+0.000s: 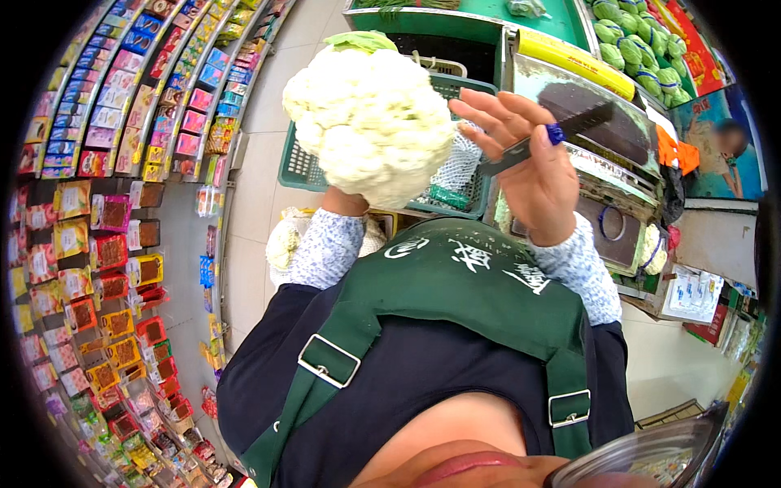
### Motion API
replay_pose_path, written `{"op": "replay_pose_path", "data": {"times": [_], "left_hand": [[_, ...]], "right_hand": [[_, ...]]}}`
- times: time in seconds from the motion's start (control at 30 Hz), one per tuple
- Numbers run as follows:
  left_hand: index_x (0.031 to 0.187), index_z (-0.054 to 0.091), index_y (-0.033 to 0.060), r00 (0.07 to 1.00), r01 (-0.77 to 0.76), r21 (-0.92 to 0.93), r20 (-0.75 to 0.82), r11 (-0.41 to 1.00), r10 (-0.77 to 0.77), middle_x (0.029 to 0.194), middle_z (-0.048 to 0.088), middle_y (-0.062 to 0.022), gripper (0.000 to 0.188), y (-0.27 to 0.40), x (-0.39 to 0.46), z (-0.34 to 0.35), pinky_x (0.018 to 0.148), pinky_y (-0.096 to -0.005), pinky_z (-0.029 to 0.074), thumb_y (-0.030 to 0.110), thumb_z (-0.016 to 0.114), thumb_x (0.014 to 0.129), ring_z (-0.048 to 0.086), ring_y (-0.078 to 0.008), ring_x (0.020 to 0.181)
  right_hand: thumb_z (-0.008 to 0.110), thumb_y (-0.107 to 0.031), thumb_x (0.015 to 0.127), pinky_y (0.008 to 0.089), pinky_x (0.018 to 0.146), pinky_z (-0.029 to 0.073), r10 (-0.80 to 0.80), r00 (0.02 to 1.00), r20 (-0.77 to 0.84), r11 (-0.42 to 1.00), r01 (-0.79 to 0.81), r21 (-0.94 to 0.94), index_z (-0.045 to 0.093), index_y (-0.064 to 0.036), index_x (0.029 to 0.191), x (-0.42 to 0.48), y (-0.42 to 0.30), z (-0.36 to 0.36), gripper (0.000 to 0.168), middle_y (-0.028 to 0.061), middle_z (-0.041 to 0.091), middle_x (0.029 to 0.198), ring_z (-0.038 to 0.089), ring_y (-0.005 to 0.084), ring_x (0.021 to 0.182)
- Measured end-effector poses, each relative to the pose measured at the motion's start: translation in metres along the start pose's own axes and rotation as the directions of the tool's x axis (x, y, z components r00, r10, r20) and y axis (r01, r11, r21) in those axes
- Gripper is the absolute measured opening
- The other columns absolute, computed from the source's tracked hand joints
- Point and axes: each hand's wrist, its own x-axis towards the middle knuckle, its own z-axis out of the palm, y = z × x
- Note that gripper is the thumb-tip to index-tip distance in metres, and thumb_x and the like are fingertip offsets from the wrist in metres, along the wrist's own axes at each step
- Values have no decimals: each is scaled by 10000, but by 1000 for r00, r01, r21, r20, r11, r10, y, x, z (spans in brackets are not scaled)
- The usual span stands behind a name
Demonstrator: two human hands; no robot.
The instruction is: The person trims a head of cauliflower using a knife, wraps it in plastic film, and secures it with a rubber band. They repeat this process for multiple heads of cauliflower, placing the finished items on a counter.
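A large white cauliflower, a green leaf at its top, is raised in front of me over a green crate. My left hand supports it from underneath, mostly hidden by the head. To its right, my right hand has the fingers stretched towards the cauliflower, close to its side. A dark flat knife is held in that hand, pinned by the thumb. Something blue sits by the thumb tip; I cannot tell whether it is tape or part of the handle.
The green plastic crate holds white foam netting. Another cauliflower lies below my left forearm. At right stand a film-wrapping machine with a yellow roll, a blue-banded cauliflower and stacked cabbages. Packed snack shelves line the left.
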Motion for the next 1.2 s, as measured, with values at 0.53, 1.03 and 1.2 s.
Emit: {"op": "replay_pose_path", "data": {"times": [0.53, 1.03, 1.2], "left_hand": [[1602, 170, 165, 970, 6, -491, 214, 871, 114, 1630, 256, -163, 824, 12, 1, 8, 1155, -549, 368, 715, 237, 991, 349, -353, 1460], [1601, 153, 145, 990, 118, -251, 106, 961, -94, 1619, 275, -175, 781, 7, -1, 13, 1151, -537, 382, 658, 254, 1020, 375, -355, 1446], [1585, 192, 99, 996, 34, -89, 79, 995, -27, 1578, 346, -194, 711, 5, -3, 16, 1107, -512, 450, 548, 331, 1051, 461, -342, 1389]], "right_hand": [[754, -353, 888, 340, 532, 505, -62, 973, 221, 247, 230, -941, 511, -36, 1102, 10, -26, 16, 452, 90, 631, 704, 634, 263, 560], [783, -350, 866, 353, 528, 445, 171, 985, 12, 294, -39, -955, 460, -49, 997, 12, -48, 11, 461, 111, 616, 670, 619, 301, 588], [794, -401, 831, 336, 546, 493, -151, 954, 260, -3, 263, -965, 536, -53, 1022, 11, -26, -1, 473, 76, 651, 717, 640, 263, 598]]}}
